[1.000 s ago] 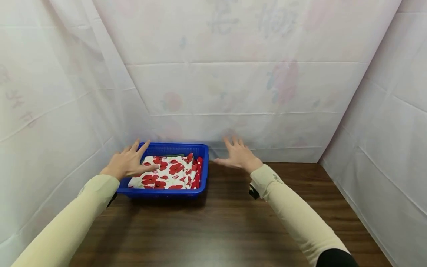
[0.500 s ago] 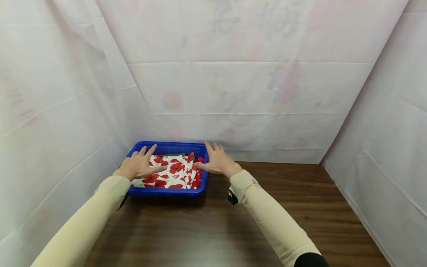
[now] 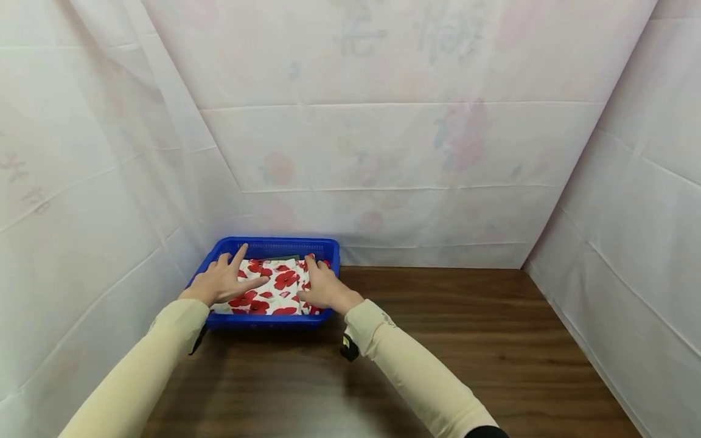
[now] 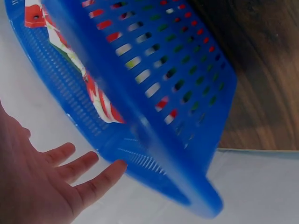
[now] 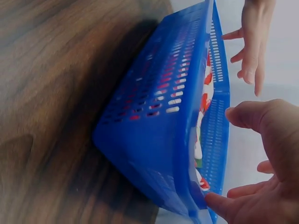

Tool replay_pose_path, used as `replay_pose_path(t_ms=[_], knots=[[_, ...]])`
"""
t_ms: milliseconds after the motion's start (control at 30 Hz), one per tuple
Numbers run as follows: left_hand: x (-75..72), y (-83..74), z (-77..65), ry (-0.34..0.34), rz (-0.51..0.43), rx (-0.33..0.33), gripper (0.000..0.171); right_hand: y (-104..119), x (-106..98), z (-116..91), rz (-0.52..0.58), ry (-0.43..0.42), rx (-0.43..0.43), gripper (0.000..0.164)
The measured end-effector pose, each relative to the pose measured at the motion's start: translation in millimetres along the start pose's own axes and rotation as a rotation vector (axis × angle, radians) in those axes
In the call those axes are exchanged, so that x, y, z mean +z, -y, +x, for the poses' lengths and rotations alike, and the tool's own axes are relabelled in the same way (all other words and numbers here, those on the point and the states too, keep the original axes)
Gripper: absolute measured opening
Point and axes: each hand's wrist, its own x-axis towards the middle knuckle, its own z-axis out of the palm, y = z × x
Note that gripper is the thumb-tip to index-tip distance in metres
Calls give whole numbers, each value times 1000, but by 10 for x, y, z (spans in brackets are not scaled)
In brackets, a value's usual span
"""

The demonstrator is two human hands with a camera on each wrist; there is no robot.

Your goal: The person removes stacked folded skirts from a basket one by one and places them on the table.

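Observation:
A blue plastic basket with perforated sides holds folded white cloth printed with red flowers. A strip of dark green shows behind the cloth. Over the basket's left side is my left hand, fingers spread, thumb pointing inward above the cloth. My right hand reaches over the right side, its fingertips at the cloth's right end; contact is hard to tell. In the right wrist view both the right hand and the left hand hover around the basket rim, fingers extended, gripping nothing.
The basket stands on a dark wood-grain table, near its back left. White sheets with faint prints hang behind, on the left and on the right. Bare tabletop extends to the basket's right and front.
My right hand has moved left, from beside the basket to over its right end. The left hand has shifted slightly inward over the basket. The basket and cloth look unmoved.

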Motion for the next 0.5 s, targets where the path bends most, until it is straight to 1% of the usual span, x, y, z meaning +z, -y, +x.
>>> replay_pose_path(t_ms=[133,267,400,500], knots=[[78,23,-1,15,-16,-5,122,16,59,6,67,-13,21,94],[165,42,-21,40,-31,7,123,39,116,0,144,-27,47,98],[237,96,-69,64,-78,1,123,69,225,2,232,-66,103,106],[254,141,-88,88,-120,-17,124,85,292,-4,305,-107,155,109]])
